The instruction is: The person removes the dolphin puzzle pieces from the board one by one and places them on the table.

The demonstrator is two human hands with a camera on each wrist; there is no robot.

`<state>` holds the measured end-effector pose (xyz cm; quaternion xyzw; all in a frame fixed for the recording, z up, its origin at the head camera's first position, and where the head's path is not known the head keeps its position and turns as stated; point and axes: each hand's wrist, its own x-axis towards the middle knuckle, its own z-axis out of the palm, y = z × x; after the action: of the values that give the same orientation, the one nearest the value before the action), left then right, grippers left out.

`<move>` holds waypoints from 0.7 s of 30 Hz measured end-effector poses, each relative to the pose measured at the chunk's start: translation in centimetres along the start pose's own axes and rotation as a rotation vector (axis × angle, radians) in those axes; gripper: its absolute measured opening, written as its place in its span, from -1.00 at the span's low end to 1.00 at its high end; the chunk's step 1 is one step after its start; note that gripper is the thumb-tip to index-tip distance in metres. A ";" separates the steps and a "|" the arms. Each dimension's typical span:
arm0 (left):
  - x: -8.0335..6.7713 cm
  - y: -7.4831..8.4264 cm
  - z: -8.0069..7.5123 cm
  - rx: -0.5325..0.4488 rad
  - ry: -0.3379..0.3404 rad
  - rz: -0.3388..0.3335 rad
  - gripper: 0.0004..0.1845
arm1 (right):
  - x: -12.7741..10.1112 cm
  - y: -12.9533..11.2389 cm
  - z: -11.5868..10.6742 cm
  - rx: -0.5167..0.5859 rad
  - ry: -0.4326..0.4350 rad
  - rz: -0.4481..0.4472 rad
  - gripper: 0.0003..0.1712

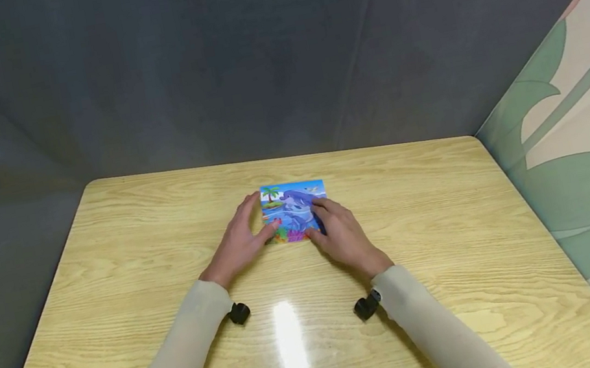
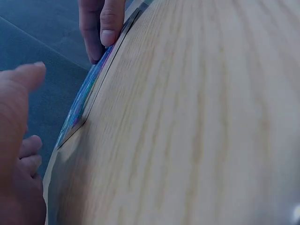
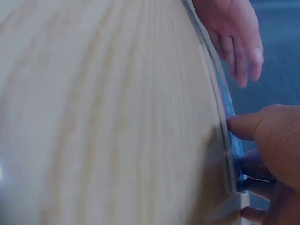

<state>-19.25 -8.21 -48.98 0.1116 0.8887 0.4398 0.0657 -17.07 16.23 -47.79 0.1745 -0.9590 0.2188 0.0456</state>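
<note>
Now the left hand [image 1: 237, 241] rests flat on the table [image 1: 106, 256], fingers straight, its thumb touching the puzzle's [image 1: 292, 201] left edge and near corner. That small picture puzzle lies flat at mid-table, nearer the far edge. Over its right side the right hand [image 1: 339, 232] lies, fingers bent onto the near right corner, pressing rather than gripping.

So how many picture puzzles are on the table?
1. A dolphin picture puzzle lies flat near the middle of the wooden table, between the left hand on its left edge and the right hand on its right side. None hidden that I can see.
</note>
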 end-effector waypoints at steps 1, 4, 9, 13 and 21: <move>0.2 0.0 0.0 0.008 0.002 -0.008 -0.15 | 0.1 0.0 -0.1 -0.004 -0.009 0.006 -0.34; 0.9 0.1 -0.2 0.034 0.013 -0.031 -0.20 | 0.2 -0.1 -0.3 -0.019 -0.038 0.017 -0.35; 2.6 0.0 -0.3 0.098 0.004 -0.005 -0.26 | 0.2 -0.4 -0.3 -0.038 -0.087 0.043 -0.35; 4.1 -0.1 -0.2 0.156 0.009 0.042 -0.28 | 0.3 -0.7 -0.4 -0.041 -0.111 0.067 -0.35; 5.3 0.2 -0.1 0.221 0.020 0.073 -0.44 | 0.5 -0.9 -0.6 -0.070 -0.151 0.094 -0.36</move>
<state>-24.33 -6.88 -48.88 0.1463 0.9277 0.3423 0.0282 -17.17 15.56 -46.82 0.1436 -0.9739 0.1732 -0.0310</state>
